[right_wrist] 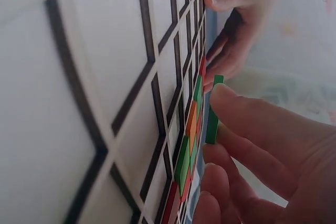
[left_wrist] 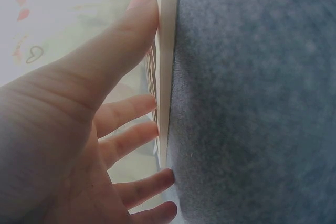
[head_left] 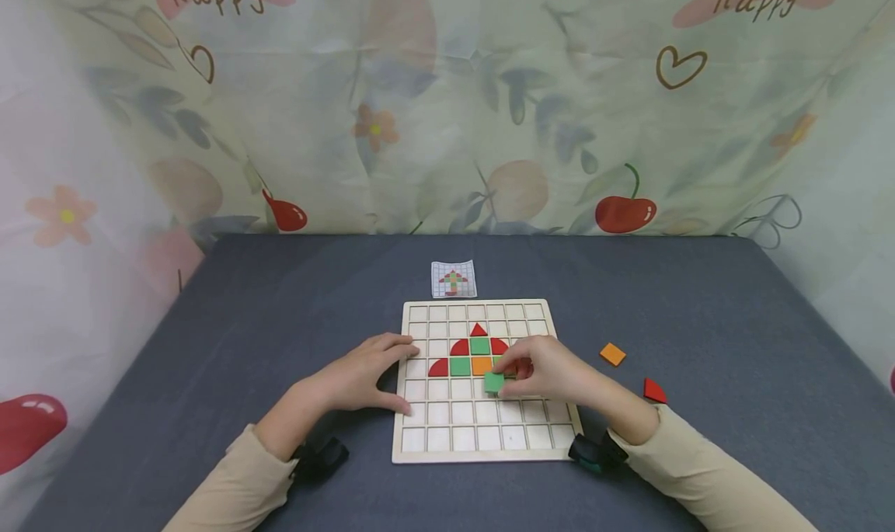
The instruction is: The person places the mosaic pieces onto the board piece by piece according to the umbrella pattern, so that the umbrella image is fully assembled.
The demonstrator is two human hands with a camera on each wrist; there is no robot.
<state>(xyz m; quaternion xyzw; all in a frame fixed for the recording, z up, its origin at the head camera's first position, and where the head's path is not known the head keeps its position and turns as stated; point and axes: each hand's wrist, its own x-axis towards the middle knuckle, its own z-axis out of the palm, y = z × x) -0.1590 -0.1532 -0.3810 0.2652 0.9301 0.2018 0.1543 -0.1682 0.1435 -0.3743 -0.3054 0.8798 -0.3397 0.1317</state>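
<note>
A pale wooden grid board (head_left: pixel 440 439) lies on the table, with red, green and orange pieces set in its upper middle cells. My right hand (head_left: pixel 548 369) pinches a green square tile (head_left: pixel 493 383) between thumb and fingers, just over the board below the orange square (head_left: pixel 482 366). In the right wrist view the green tile (right_wrist: pixel 214 111) is held edge-on, apart from the grid. My left hand (head_left: pixel 363 373) rests on the board's left edge with fingers spread; the left wrist view shows its thumb and fingertips against the rim (left_wrist: pixel 167 66). The right hand hides some cells.
On the dark table (head_left: pixel 280 307), an orange square tile (head_left: pixel 612 354) and a red quarter-round piece (head_left: pixel 655 391) lie to the right of the board. A small printed pattern card (head_left: pixel 454 279) sits behind the board. A patterned cloth (head_left: pixel 447 128) hangs at the back.
</note>
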